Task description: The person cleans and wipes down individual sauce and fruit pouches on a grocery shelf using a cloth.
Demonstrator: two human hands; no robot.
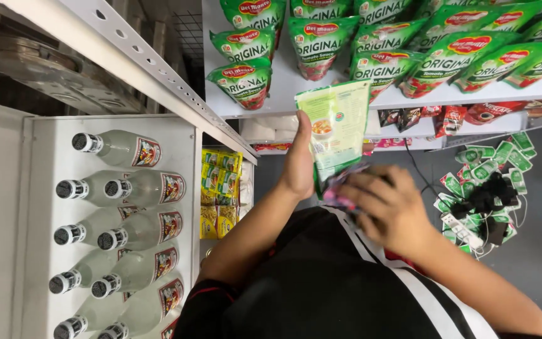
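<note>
1. Left hand (pixel 298 164) is raised, grip clenched on the left edge of a pale green sachet packet (pixel 335 129), thumb up along that edge. Packet is upright, held in the air.
2. Packet sits just in front of the white shelf (pixel 283 94), level with its front lip, below the nearest pouches.
3. Right hand (pixel 387 207) is just below the packet's lower right corner, fingers curled over a small dark and pink bundle (pixel 340 188). It is blurred; can't tell if that grip is clamped on it or only resting.
4. Green stand-up sauce pouches (pixel 318 44) stand in rows on the shelf, above the packet.
5. Clear bottles with black caps (pixel 120 188) lie on a white rack, well left of the packet.
6. Yellow packs (pixel 221 182) are stacked lower, between bottles and packet.
7. Small green sachets with black cables (pixel 484 194) are piled on the grey floor, right of the packet.
</note>
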